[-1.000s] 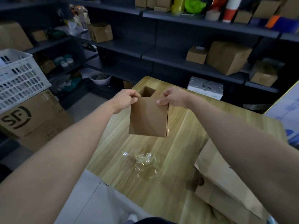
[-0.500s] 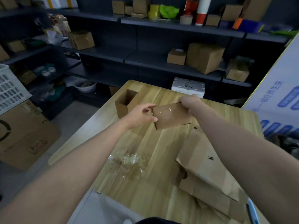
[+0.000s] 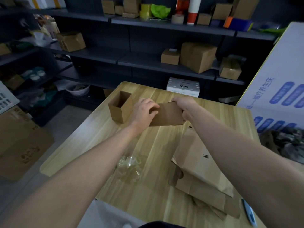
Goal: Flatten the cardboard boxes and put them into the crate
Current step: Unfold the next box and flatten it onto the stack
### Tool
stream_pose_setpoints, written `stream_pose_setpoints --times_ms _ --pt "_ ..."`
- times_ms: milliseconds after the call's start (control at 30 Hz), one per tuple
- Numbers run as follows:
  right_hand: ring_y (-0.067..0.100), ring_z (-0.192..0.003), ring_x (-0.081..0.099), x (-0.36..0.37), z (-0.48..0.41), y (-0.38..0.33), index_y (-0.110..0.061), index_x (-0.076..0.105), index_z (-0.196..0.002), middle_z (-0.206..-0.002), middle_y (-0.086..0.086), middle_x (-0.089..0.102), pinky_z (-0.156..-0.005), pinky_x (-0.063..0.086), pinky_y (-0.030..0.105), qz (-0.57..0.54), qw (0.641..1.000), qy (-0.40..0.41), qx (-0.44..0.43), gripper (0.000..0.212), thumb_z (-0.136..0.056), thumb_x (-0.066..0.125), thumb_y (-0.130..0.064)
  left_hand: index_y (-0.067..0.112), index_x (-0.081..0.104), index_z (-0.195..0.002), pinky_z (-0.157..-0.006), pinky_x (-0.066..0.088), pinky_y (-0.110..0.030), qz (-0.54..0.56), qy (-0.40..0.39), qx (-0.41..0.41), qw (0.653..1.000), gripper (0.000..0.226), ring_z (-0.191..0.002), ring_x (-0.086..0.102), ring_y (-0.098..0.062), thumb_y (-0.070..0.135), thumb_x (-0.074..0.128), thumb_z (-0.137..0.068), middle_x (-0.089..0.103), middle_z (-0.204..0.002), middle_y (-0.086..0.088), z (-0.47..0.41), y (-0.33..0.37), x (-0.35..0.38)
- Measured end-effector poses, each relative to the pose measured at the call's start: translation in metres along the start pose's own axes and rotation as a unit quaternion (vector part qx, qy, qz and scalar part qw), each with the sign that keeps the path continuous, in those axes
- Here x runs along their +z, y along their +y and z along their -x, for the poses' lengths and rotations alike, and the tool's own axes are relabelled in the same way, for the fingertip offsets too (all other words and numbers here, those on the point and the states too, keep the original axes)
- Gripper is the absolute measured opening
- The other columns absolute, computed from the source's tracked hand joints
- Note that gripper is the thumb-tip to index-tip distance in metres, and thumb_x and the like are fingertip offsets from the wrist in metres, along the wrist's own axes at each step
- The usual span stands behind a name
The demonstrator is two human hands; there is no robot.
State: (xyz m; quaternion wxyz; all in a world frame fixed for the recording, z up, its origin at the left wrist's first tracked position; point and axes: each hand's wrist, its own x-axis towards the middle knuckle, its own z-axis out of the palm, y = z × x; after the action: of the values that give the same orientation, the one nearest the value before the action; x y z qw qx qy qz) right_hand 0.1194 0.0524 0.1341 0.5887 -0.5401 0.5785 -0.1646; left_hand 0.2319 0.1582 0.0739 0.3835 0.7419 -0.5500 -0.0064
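A small brown cardboard box (image 3: 167, 115), partly collapsed, is held low over the wooden table (image 3: 148, 186). My left hand (image 3: 143, 112) grips its left end with curled fingers. My right hand (image 3: 185, 106) grips its right end from above. An open, upright small box (image 3: 120, 109) stands on the table just left of my left hand. A pile of flattened cardboard (image 3: 200, 175) lies on the table's right side under my right forearm. A corner of the white crate (image 3: 5, 99) shows at the left edge.
Crumpled clear tape (image 3: 130, 165) lies on the table near me. A big white printed carton (image 3: 283, 89) stands at the right. Brown cartons (image 3: 18, 142) sit on the floor at left. Dark shelves (image 3: 148, 63) with several boxes run behind the table. A blue cutter (image 3: 249, 213) lies by the table's near right corner.
My view swung right, away from the crate. The box I held upright has been turned sideways, pressed flatter and lowered toward the table. My left hand closed further over its left end.
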Motion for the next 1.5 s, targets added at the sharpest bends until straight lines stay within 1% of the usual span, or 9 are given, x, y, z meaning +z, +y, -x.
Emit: stream_pose_setpoints --times_ms 133,233,500,600,733,933,1133,1267,1500 --pt "0.027 -0.073 0.06 -0.005 0.0 0.001 -0.011 0.054 -0.083 -0.084 0.008 0.06 -0.058 0.051 0.037 -0.007 1.0 0.011 0.004 0.018 -0.092 0.057 -0.026 0.012 0.065 -0.113 -0.098 0.039 -0.029 -0.004 0.004 0.025 1.0 0.027 -0.106 0.048 -0.012 0.01 0.064 -0.086 0.059 -0.108 0.002 0.001 0.0 0.01" --pt "0.025 -0.075 0.059 -0.005 -0.001 0.003 -0.01 0.053 -0.08 -0.085 0.009 0.061 -0.069 0.053 0.038 -0.017 1.0 0.026 0.004 0.018 -0.092 0.057 -0.023 0.009 0.066 -0.111 -0.098 0.041 -0.033 0.004 0.011 0.039 0.999 0.026 -0.103 0.051 -0.013 0.007 0.065 -0.085 0.061 -0.107 -0.001 0.002 0.002 0.015" --pt "0.021 -0.059 0.053 0.0 -0.001 0.011 -0.01 0.055 -0.079 -0.072 0.006 0.057 -0.064 0.049 0.033 -0.006 0.999 0.038 0.02 0.017 -0.091 0.056 -0.021 0.011 0.068 -0.083 -0.088 0.044 -0.041 0.023 0.011 0.03 0.999 0.004 -0.087 0.049 -0.01 0.008 0.065 -0.085 0.059 -0.085 0.008 -0.001 0.002 0.016" --pt "0.022 -0.064 0.055 0.0 -0.003 0.01 -0.01 0.055 -0.078 -0.078 0.007 0.058 -0.071 0.05 0.035 -0.006 0.999 0.044 0.01 0.018 -0.091 0.057 -0.022 0.011 0.066 -0.083 -0.089 0.043 -0.038 0.026 0.017 0.031 0.999 0.004 -0.088 0.048 -0.008 0.008 0.065 -0.084 0.056 -0.086 0.009 -0.001 -0.001 0.017" --pt "0.025 -0.079 0.058 0.003 -0.003 0.003 -0.008 0.057 -0.092 -0.085 0.009 0.059 -0.08 0.053 0.041 -0.015 0.998 0.059 -0.011 0.014 -0.091 0.056 -0.022 0.007 0.065 -0.094 -0.086 0.034 -0.02 0.047 0.045 0.006 0.998 0.011 -0.093 0.045 -0.006 0.007 0.066 -0.083 0.052 -0.094 0.006 0.001 -0.002 0.019" --pt "0.021 -0.072 0.054 0.009 -0.002 0.006 -0.009 0.057 -0.093 -0.079 0.006 0.055 -0.068 0.05 0.034 -0.044 0.997 0.049 0.032 0.011 -0.091 0.055 -0.019 0.004 0.071 -0.088 -0.084 0.041 -0.025 0.068 0.079 0.003 0.995 0.007 -0.088 0.052 -0.013 0.004 0.068 -0.081 0.064 -0.089 -0.005 0.005 -0.007 0.02" --pt "0.02 -0.063 0.051 0.009 -0.003 0.011 -0.007 0.054 -0.08 -0.073 0.007 0.053 -0.062 0.046 0.032 -0.037 0.998 0.039 0.038 0.012 -0.09 0.055 -0.013 0.004 0.069 -0.079 -0.084 0.043 -0.028 0.07 0.041 -0.007 0.997 0.004 -0.086 0.048 -0.011 0.004 0.066 -0.083 0.062 -0.083 -0.001 0.003 -0.009 0.017" --pt "0.019 -0.061 0.052 0.012 -0.007 0.017 -0.005 0.056 -0.091 -0.072 0.007 0.054 -0.056 0.047 0.031 -0.05 0.997 0.037 0.043 0.009 -0.091 0.057 -0.014 0.009 0.061 -0.079 -0.086 0.041 -0.034 0.009 -0.004 0.027 1.0 0.012 -0.089 0.044 -0.012 0.003 0.057 -0.089 0.051 -0.085 0.005 0.005 -0.009 0.016" --pt "0.017 -0.063 0.051 0.009 -0.018 0.018 -0.006 0.051 -0.078 -0.069 0.005 0.05 -0.067 0.048 0.028 -0.018 0.997 0.051 0.053 0.017 -0.094 0.048 -0.011 0.014 0.047 -0.085 -0.093 0.036 -0.031 -0.079 -0.103 0.048 0.99 0.02 -0.098 0.036 -0.013 -0.003 0.04 -0.092 0.042 -0.096 0.004 0.003 0.0 0.01"
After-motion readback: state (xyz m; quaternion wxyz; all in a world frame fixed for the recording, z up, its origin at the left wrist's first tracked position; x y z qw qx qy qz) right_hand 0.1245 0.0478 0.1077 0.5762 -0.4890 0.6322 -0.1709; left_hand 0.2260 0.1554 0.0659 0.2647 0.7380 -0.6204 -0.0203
